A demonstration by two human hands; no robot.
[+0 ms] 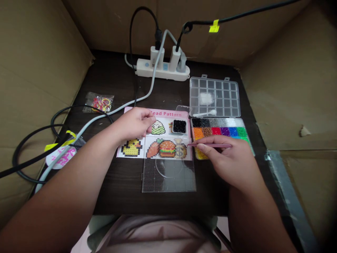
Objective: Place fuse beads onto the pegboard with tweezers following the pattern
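My left hand (134, 123) rests on a printed pink-headed bead pattern sheet (168, 113), with its fingers together over the upper left picture and nothing visible in them. Right of those fingertips, a small dish of black beads (179, 126) sits on the sheet. My right hand (223, 158) is shut on pink tweezers (207, 145), whose tip reaches left over the sheet's right edge. That hand hovers at the front of a bead box with coloured compartments (218, 133), hiding its front corner. Below the sheet lies a clear square pegboard (168, 179).
Behind the bead box stands a clear compartment box (214, 96) holding a white scoop. A power strip (162, 68) with plugged-in adapters sits at the back. Black and grey cables (34, 158) cross the dark table's left side, near a bag of rubber bands (99, 102). Cardboard walls surround the table.
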